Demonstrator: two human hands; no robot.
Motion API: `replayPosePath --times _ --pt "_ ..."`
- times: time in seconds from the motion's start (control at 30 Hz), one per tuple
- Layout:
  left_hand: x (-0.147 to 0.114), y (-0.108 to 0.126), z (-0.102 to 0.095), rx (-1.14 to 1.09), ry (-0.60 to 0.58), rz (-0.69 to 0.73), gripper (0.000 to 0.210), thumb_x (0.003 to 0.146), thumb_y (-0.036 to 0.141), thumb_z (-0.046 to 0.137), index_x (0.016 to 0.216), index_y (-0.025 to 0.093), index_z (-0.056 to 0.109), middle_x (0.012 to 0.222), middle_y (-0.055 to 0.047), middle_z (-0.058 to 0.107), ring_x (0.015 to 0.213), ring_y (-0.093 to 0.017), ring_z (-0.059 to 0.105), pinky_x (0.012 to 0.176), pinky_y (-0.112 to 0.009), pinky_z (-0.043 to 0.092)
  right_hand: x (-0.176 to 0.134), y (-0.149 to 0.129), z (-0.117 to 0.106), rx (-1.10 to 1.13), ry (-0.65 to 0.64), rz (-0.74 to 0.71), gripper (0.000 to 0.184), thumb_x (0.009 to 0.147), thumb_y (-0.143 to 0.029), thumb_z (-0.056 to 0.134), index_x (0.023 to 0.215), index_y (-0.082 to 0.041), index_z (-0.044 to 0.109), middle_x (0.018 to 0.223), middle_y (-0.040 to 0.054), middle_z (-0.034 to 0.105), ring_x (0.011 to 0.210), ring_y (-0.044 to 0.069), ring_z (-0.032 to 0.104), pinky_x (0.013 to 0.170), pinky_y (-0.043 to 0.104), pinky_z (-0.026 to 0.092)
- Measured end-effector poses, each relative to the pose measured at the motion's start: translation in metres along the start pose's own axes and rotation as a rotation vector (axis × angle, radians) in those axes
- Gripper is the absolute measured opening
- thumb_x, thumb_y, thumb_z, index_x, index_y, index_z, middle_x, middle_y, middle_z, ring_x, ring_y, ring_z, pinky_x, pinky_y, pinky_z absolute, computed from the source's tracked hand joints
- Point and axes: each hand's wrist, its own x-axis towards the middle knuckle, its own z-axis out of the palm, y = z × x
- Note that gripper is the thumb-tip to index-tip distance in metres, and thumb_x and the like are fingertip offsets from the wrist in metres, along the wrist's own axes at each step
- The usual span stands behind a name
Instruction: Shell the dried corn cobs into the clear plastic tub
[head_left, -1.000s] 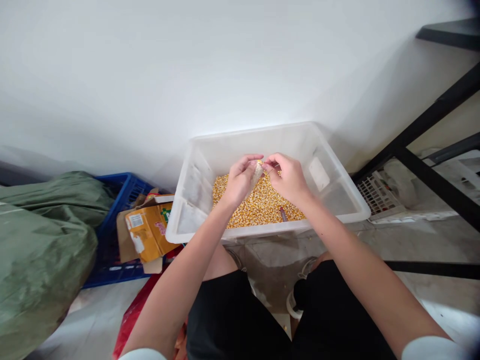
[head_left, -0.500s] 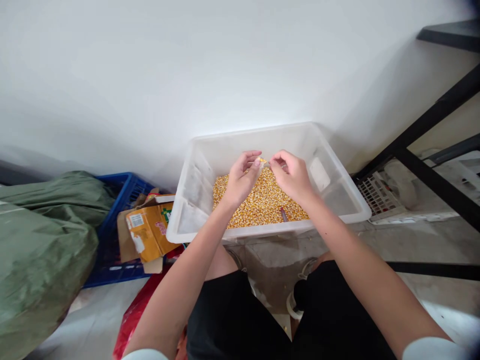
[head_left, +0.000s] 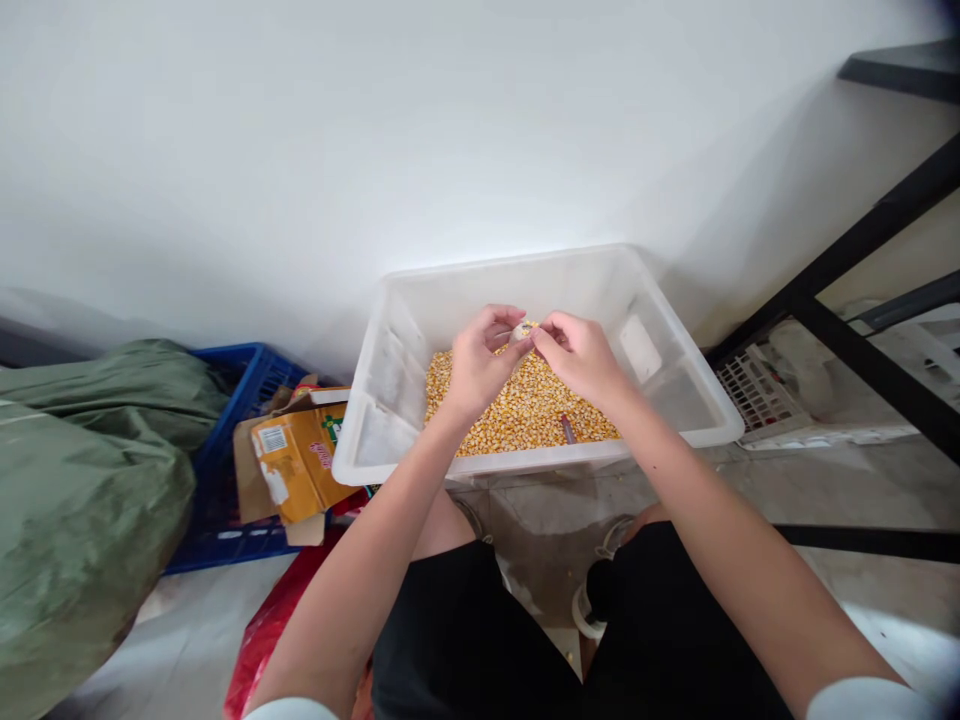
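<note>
**One cob (head_left: 527,329) held over a bin (head_left: 536,460) of kernels (head_left: 510,425)**

Room: plain white wall (head_left: 300,150) behind, pale tiled floor (head_left: 757,495) below, grey shadow on wall at right. Bin is translucent plastic, back rim near the wall; its support can't be made out. Kernels cover the bin's bottom, loose, yellow and white.

Counts: one cob, one bin, kernels too many to count. One slim red-tipped item (head_left: 568,430) lying on the kernels near the front rim, can't tell what. To the left: one blue crate (head_left: 214,540), one green cover (head_left: 90,500) partly over it, one torn orange carton (head_left: 307,460), one red bag (head_left: 274,625) on the floor. To the right: one black frame (head_left: 840,250), one white basket (head_left: 757,385) behind it.

Hands: two, both above the kernels. Left hand (head_left: 484,355) grasps the cob, fingers curled round it. Right hand (head_left: 579,350) pinches the cob's end with thumb and fingertips; can't tell if a kernel is between them.
</note>
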Motion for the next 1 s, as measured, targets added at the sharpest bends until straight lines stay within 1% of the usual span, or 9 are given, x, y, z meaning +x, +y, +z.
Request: replayPosePath --times 0.13,0.27,0.5,0.6,0.7,0.77,0.83,0.9,1.0 --pt "0.001 -0.004 0.001 0.000 0.014 0.037 0.032 0.072 0.030 0.081 0.095 0.019 0.061 0.096 -0.004 0.067 0.091 -0.015 0.067 0.090 -0.031 0.056 0.001 0.001 0.001 0.023 0.001 0.062 0.018 0.086 -0.031 0.057 0.072 -0.020 0.055 0.062 -0.0018 0.056 0.057 0.012 0.047 0.054 0.026 0.033" --pt "0.000 -0.004 0.002 -0.015 -0.008 0.052 0.031 0.071 0.028 0.081 0.094 0.020 0.061 0.096 -0.004 0.067 0.090 -0.015 0.068 0.091 -0.032 0.056 0.001 -0.001 0.000 0.001 0.025 0.069 0.017 0.082 -0.028 0.058 0.068 -0.020 0.052 0.058 -0.0032 0.050 0.054 0.011 0.043 0.052 0.027 0.030" --pt "0.000 0.000 0.002 -0.160 -0.046 -0.031 0.034 0.070 0.027 0.082 0.093 0.019 0.059 0.094 -0.003 0.065 0.084 -0.013 0.067 0.075 -0.026 0.058 -0.001 -0.008 0.001 -0.094 0.110 -0.041 0.023 0.080 -0.025 0.056 0.061 -0.021 0.044 0.054 -0.0053 0.040 0.052 0.010 0.037 0.052 0.027 0.027" --pt "0.002 -0.001 0.001 -0.178 -0.039 -0.036 0.033 0.071 0.025 0.081 0.093 0.019 0.058 0.091 -0.002 0.064 0.081 -0.011 0.066 0.072 -0.024 0.057 -0.001 -0.006 0.000 -0.141 0.092 -0.019 0.028 0.083 -0.027 0.052 0.059 -0.021 0.040 0.052 -0.0048 0.038 0.051 0.011 0.036 0.052 0.028 0.026" --pt "0.003 -0.004 0.001 -0.148 -0.023 -0.007 0.028 0.074 0.019 0.077 0.094 0.019 0.058 0.087 -0.001 0.064 0.078 -0.011 0.064 0.075 -0.025 0.057 0.001 -0.003 -0.003 -0.192 0.069 0.037 0.026 0.086 -0.024 0.045 0.061 -0.021 0.047 0.056 -0.0020 0.048 0.057 0.013 0.045 0.057 0.029 0.031" --pt "0.003 -0.008 0.001 -0.088 0.001 0.026 0.025 0.075 0.017 0.075 0.094 0.019 0.059 0.088 -0.003 0.065 0.078 -0.011 0.064 0.077 -0.027 0.056 0.003 0.000 -0.004 -0.163 0.130 0.032 0.020 0.084 -0.021 0.044 0.069 -0.020 0.057 0.067 0.0004 0.059 0.066 0.015 0.053 0.063 0.029 0.036" --pt "0.003 -0.011 0.001 0.016 0.032 0.079 0.022 0.077 0.017 0.074 0.094 0.020 0.061 0.091 -0.004 0.066 0.082 -0.012 0.064 0.081 -0.029 0.056 0.004 0.001 -0.004 -0.068 0.167 0.035 0.017 0.083 -0.021 0.047 0.074 -0.020 0.061 0.071 0.0012 0.063 0.068 0.015 0.056 0.064 0.028 0.039" --pt "0.002 -0.014 0.000 0.133 0.059 0.148 0.020 0.078 0.018 0.073 0.095 0.020 0.062 0.093 -0.004 0.066 0.088 -0.013 0.065 0.085 -0.031 0.056 0.004 0.003 -0.003 0.035 0.109 0.080 0.017 0.085 -0.026 0.052 0.071 -0.020 0.060 0.067 0.0006 0.061 0.064 0.015 0.057 0.060 0.027 0.041" --pt "0.001 -0.015 -0.002 0.265 0.070 0.249 0.019 0.080 0.019 0.072 0.096 0.021 0.062 0.095 -0.004 0.066 0.092 -0.015 0.065 0.088 -0.033 0.055 0.006 0.005 0.000 0.129 0.026 0.154 0.024 0.086 -0.038 0.058 0.070 -0.020 0.060 0.065 0.0010 0.062 0.061 0.014 0.057 0.057 0.026 0.044"
